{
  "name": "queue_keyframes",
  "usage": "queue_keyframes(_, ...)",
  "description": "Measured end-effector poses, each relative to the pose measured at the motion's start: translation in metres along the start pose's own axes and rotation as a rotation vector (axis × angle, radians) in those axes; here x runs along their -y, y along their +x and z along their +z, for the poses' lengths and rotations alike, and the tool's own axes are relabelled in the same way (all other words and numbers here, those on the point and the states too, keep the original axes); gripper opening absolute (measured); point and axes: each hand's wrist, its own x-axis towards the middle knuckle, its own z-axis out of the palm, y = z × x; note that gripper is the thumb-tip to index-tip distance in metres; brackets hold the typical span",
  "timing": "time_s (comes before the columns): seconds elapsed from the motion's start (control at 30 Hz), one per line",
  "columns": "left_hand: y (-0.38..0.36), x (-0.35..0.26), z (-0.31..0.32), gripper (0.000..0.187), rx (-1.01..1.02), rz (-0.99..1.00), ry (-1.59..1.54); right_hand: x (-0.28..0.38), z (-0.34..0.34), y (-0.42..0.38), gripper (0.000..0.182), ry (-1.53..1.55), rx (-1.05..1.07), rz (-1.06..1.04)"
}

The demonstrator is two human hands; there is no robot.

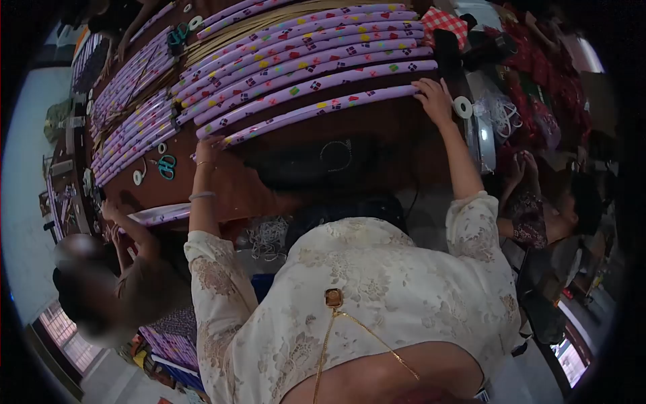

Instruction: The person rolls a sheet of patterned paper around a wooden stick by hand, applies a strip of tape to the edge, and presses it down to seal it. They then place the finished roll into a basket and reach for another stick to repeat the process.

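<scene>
A long purple roll with a colourful pattern (323, 106) lies across the brown table, nearest to me. My right hand (434, 101) is at its right end, with the fingertips on the roll and the fingers somewhat apart. At the left end is my left hand (208, 146), its fingers around the end and partly hidden. Several similar purple rolls (303, 67) lie side by side just beyond. A black bag-like object (303, 161) rests on the table between my arms.
Teal scissors (166, 167) and a white tape roll (138, 177) lie left. Another tape roll (463, 107) sits by my right hand. More purple rolls (134, 135) are stacked left. People sit at both sides. Red-and-white checked cloth (444, 25) is at the back.
</scene>
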Motion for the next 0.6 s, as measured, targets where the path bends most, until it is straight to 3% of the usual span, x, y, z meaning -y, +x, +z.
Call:
queue_keyframes(0.1,-0.024,-0.017,-0.013,0.022,0.042,-0.023,0.038,0.007,-0.012,-0.016,0.028,0.022,0.166,-0.063)
queue_keyframes(0.17,-0.034,-0.024,-0.012,0.022,-0.149,0.070,0.049,0.011,-0.007,-0.023,0.032,-0.053,0.168,-0.036)
queue_keyframes(0.2,-0.035,-0.026,-0.010,0.023,-0.180,0.085,0.034,0.016,-0.006,-0.021,0.046,-0.061,0.190,-0.045)
queue_keyframes(0.23,-0.035,-0.020,-0.007,0.023,-0.180,0.065,0.034,0.030,-0.007,-0.016,0.046,-0.056,0.203,-0.059)
queue_keyframes(0.3,-0.030,-0.011,0.001,0.020,-0.190,0.070,0.000,0.062,-0.004,0.000,0.054,0.067,0.147,-0.246)
queue_keyframes(0.33,-0.030,-0.009,0.004,0.019,-0.190,0.010,-0.107,0.075,-0.002,0.008,0.058,0.068,0.236,-0.324)
queue_keyframes(0.6,-0.037,-0.015,-0.001,0.020,-0.183,0.043,-0.022,0.140,0.050,0.054,0.062,-0.017,0.419,-0.770)
